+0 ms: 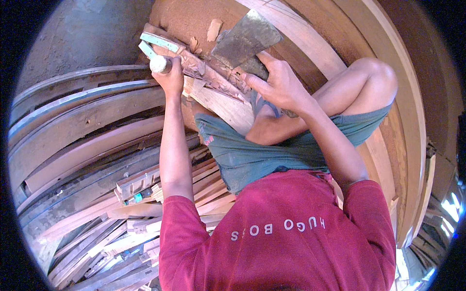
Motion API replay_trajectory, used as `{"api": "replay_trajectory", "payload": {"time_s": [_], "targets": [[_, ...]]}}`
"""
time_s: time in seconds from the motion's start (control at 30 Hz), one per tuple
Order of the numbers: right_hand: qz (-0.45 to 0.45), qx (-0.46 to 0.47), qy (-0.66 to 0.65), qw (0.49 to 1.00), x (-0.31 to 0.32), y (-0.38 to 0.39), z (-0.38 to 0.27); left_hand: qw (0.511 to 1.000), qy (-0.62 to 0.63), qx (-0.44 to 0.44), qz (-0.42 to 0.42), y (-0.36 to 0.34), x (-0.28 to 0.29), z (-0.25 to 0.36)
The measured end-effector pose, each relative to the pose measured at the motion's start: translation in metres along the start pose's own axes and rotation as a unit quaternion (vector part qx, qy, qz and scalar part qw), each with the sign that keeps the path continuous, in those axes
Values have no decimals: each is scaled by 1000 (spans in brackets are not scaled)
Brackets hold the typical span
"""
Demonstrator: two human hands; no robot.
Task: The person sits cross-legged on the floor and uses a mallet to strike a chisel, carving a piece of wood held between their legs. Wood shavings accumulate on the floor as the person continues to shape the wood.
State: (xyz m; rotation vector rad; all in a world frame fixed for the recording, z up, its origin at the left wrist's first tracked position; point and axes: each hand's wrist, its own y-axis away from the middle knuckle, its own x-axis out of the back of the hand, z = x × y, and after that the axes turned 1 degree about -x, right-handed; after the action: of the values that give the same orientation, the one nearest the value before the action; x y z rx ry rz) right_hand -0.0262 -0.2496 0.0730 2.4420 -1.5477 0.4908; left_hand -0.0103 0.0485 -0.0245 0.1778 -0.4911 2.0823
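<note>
My left hand (169,82) is closed around a tool with a pale, round handle end (160,64). The rest of that tool is hidden behind the hand. Just beyond runs a carved wooden piece (221,81) with mint-painted strips (162,41) at its far end and curled shavings on it. My right hand (281,85) grips a tool with a broad, flat, dark metal blade (247,39), held above the right side of the carved piece. Its handle is mostly covered by the fingers. A pale board (223,104) lies under the carved piece, by my folded leg (276,128).
Long curved planks (82,114) are stacked on the left. Thin offcuts (97,247) lie heaped at lower left, near a small bottle (136,198). Curved timbers (410,121) rise along the right. Sawdust and a loose wood chip (214,30) lie at the far side.
</note>
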Motion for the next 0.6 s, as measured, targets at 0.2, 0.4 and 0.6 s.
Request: {"api": "replay_trajectory", "payload": {"time_s": [0.2, 0.4, 0.6], "targets": [[-24, 70, 40, 996, 6, -25, -40, 999, 14, -43, -18, 10, 1, 0], [81, 307, -36, 948, -7, -73, -126, 984, 176, 7, 13, 18, -13, 28], [-131, 140, 257, 947, -39, -69, -61, 997, 63, -38, -17, 18, -6, -9]]}}
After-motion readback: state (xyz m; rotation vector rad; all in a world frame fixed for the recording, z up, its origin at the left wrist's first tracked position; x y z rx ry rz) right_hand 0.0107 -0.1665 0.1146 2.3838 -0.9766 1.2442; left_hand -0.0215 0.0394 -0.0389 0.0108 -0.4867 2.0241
